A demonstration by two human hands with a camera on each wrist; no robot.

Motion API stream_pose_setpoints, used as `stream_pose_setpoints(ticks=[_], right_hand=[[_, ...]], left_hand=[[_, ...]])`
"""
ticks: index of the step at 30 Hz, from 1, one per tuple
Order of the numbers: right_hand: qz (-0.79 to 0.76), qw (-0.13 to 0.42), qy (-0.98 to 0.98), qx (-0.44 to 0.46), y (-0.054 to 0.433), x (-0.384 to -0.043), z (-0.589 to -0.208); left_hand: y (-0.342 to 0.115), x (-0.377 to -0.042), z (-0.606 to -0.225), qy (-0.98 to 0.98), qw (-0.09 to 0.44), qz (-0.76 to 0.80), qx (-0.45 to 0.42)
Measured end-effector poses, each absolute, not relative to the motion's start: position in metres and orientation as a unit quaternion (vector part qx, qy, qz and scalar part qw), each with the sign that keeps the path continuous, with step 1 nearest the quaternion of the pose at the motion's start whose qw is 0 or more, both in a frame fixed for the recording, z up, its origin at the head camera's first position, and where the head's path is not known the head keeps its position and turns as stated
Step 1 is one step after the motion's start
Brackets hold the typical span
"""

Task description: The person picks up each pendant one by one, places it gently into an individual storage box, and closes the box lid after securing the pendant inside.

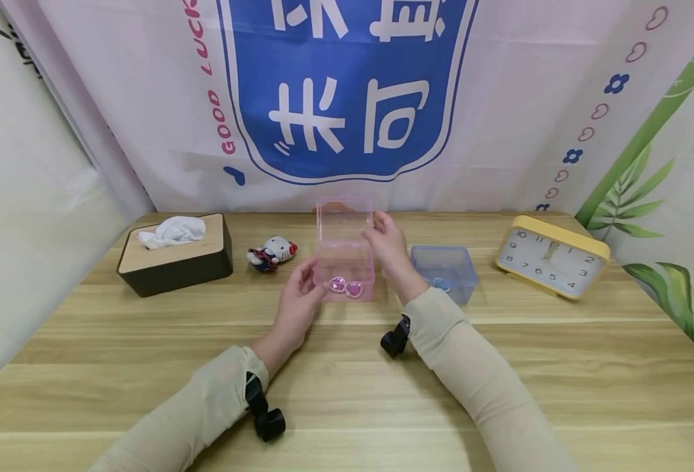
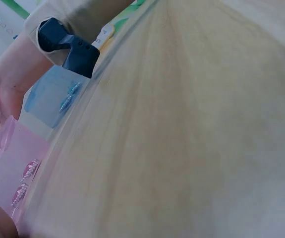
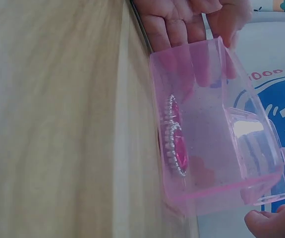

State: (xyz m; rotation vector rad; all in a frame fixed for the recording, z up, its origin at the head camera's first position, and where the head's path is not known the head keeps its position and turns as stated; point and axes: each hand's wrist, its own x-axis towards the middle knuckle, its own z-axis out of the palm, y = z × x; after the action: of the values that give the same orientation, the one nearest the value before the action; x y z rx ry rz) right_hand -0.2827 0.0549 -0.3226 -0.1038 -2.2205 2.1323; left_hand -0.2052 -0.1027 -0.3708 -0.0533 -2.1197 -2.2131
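A translucent pink box (image 1: 345,259) stands on the table with its hinged lid (image 1: 345,219) raised. Inside it lies a pink heart-shaped ornament edged with clear stones (image 3: 177,141). My left hand (image 1: 297,305) holds the box's left side, its fingers partly visible through the wall in the right wrist view. At the lid's right edge is my right hand (image 1: 390,252), thumb and fingers on either side of that edge. Just right of the pink box stands a translucent blue box (image 1: 445,262) holding a small blue ornament (image 2: 70,97).
A tissue box (image 1: 175,262) sits at the left, with a small plush cat figure (image 1: 272,254) beside the pink box. On the right a yellow clock (image 1: 553,255) leans back. A printed cloth (image 1: 347,98) hangs behind the wooden table (image 1: 347,393).
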Motion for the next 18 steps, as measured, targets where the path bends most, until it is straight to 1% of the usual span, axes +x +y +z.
stream_pose_setpoints(ticks=[18], right_hand=[[0.686,0.038,-0.726,-0.026,0.05,-0.29,-0.306]], left_hand=[[-0.103,-0.207,-0.374,-0.699,0.024,-0.714,-0.01]])
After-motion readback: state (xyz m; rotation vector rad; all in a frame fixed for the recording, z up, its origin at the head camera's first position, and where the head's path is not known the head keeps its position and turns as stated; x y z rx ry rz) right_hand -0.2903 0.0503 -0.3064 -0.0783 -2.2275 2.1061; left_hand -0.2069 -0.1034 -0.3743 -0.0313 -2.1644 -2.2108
